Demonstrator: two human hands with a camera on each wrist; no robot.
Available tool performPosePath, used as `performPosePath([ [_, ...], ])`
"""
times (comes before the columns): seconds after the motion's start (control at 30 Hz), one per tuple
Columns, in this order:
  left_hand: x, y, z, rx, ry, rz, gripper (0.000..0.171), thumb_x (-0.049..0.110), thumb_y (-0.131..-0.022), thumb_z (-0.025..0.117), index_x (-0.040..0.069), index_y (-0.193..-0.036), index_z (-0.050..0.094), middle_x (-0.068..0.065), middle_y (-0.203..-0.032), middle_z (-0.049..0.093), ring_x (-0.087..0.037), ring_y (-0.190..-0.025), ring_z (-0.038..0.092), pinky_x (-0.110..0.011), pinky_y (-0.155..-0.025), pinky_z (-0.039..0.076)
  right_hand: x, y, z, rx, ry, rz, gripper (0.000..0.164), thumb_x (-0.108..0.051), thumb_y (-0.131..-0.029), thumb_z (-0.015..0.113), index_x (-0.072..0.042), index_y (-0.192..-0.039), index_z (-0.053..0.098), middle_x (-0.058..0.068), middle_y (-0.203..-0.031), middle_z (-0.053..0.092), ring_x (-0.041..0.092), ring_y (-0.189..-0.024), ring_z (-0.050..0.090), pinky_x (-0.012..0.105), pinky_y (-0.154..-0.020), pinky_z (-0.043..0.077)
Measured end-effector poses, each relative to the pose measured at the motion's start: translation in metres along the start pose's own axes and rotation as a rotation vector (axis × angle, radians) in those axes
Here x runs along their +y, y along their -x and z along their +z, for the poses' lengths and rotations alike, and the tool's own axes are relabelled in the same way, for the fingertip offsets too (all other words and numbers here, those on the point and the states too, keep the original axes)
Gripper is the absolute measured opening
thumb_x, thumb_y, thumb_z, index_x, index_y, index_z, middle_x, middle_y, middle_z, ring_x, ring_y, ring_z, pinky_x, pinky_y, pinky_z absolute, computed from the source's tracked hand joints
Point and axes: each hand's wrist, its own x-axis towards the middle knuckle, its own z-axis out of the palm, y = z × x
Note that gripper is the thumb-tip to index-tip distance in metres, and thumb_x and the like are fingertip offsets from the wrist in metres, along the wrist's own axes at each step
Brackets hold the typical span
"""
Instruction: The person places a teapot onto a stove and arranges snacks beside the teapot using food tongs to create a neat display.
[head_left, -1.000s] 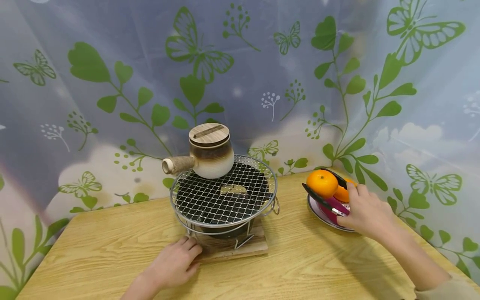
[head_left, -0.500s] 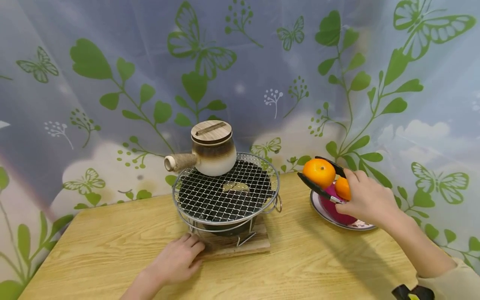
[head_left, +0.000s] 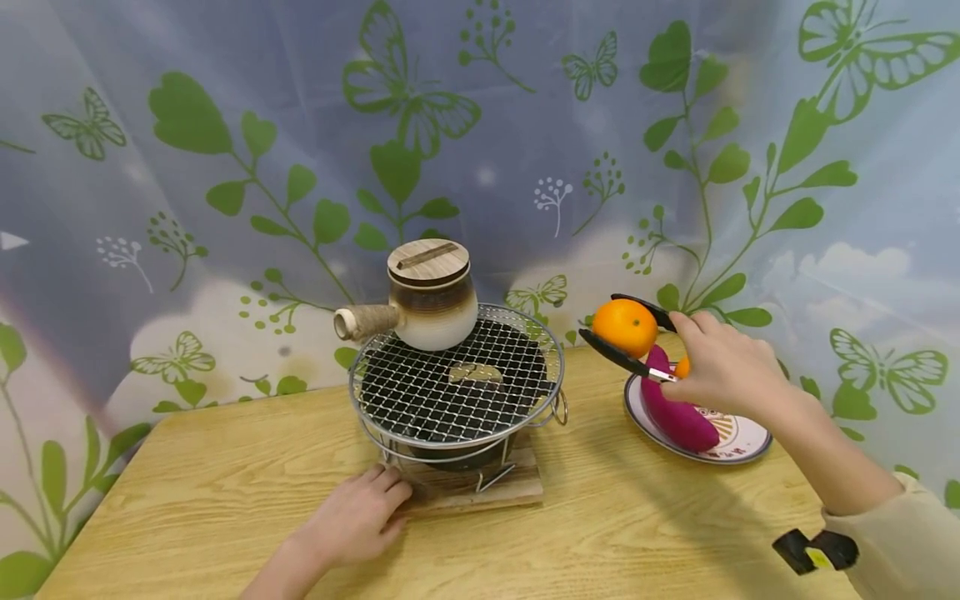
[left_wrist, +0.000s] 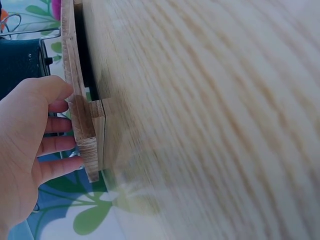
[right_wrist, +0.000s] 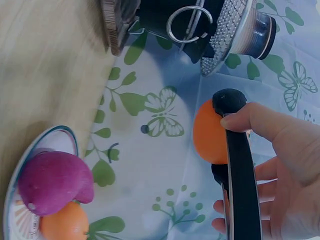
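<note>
Load status: the orange [head_left: 626,327] is suspended between the two arms of the black tongs [head_left: 615,354], clear of the plate [head_left: 752,431]. The right grip [head_left: 727,367] holds the tongs, with the thumb pressed on one arm.

Change over the last second: the tongs and orange have shifted up and toward the robata-style wire grate [head_left: 450,408]. At the start of that interval, the orange was above the plate; now it is beyond the rim, to the left. The purple vegetable [head_left: 678,417] and the second orange [right_wrist: 65,222] remain on the plate, and more of the vegetable is exposed.

Assessment: removal from the plate appears complete and the carry appears to be in progress. The orange is round, so its retention probably depends on constant pressure on the tongs.

Fixed items: the lidded pot [head_left: 435,312] stays on the grate. The left grip [head_left: 356,512] stays against the corner of the wooden board [head_left: 491,500] on the surface [head_left: 225,492]; whether it clamps or merely rests there cannot be determined.
</note>
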Motion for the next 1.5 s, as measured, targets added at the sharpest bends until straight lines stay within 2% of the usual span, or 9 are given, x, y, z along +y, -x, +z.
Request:
performPosePath([
  [0.23,0.000,0.000,-0.001,-0.008,-0.011,0.006,0.025,0.026,-0.077,0.067,0.009,-0.095,0.062,-0.005,-0.096,0.059,-0.022,-0.087,0.056,-0.036,-0.074,0.050,-0.010,-0.015,-0.019,0.003,0.027,-0.048,0.088,-0.037,-0.070,0.069,0.003,-0.139,0.033,0.023,-0.124,0.045,0.036,-0.097,0.053,0.042,-0.052,0.045],
  [0.4,0.000,0.000,-0.001,-0.003,-0.016,0.006,0.025,0.026,-0.077,0.067,0.010,-0.094,0.062,-0.004,-0.094,0.059,-0.022,-0.087,0.056,-0.035,-0.074,0.051,-0.021,-0.029,-0.027,-0.039,0.016,-0.088,0.085,-0.037,-0.072,0.067,0.001,-0.140,0.032,0.023,-0.131,0.042,0.038,-0.104,0.052,0.047,-0.061,0.048],
  [0.57,0.000,0.000,0.000,0.008,-0.019,0.010,0.024,0.027,-0.077,0.067,0.011,-0.093,0.062,-0.003,-0.093,0.058,-0.021,-0.086,0.055,-0.034,-0.073,0.051,-0.033,-0.039,-0.027,-0.076,0.008,-0.136,0.085,-0.038,-0.074,0.067,0.000,-0.141,0.032,0.022,-0.136,0.039,0.039,-0.107,0.052,0.048,-0.067,0.048],
  [0.73,0.000,0.000,0.000,0.003,-0.015,0.011,0.023,0.026,-0.076,0.067,0.010,-0.093,0.061,-0.004,-0.093,0.058,-0.021,-0.086,0.055,-0.035,-0.073,0.051,-0.044,-0.047,-0.027,-0.090,0.011,-0.168,0.083,-0.037,-0.073,0.066,-0.002,-0.141,0.032,0.020,-0.136,0.040,0.037,-0.108,0.052,0.046,-0.067,0.046],
  [0.97,0.001,0.000,-0.003,-0.012,-0.016,0.004,0.024,0.027,-0.077,0.066,0.010,-0.094,0.062,-0.003,-0.094,0.058,-0.021,-0.087,0.055,-0.035,-0.074,0.051,-0.056,-0.058,-0.022,-0.119,0.007,-0.192,0.083,-0.036,-0.073,0.067,-0.002,-0.141,0.034,0.018,-0.131,0.045,0.029,-0.097,0.057,0.033,-0.056,0.043],
  [1.2,0.001,0.000,-0.001,-0.009,-0.020,0.000,0.024,0.027,-0.077,0.066,0.011,-0.094,0.061,-0.003,-0.094,0.058,-0.021,-0.086,0.055,-0.034,-0.073,0.051,-0.064,-0.065,-0.018,-0.129,0.010,-0.211,0.082,-0.036,-0.073,0.066,-0.003,-0.141,0.035,0.018,-0.133,0.044,0.032,-0.103,0.055,0.040,-0.064,0.047],
  [1.5,0.002,0.000,-0.004,-0.003,-0.013,0.004,0.024,0.025,-0.077,0.067,0.010,-0.095,0.062,-0.005,-0.096,0.058,-0.022,-0.087,0.055,-0.035,-0.074,0.051,-0.072,-0.076,-0.016,-0.155,0.010,-0.214,0.084,-0.039,-0.073,0.068,-0.005,-0.142,0.033,0.017,-0.137,0.041,0.030,-0.103,0.055,0.038,-0.064,0.047],
])
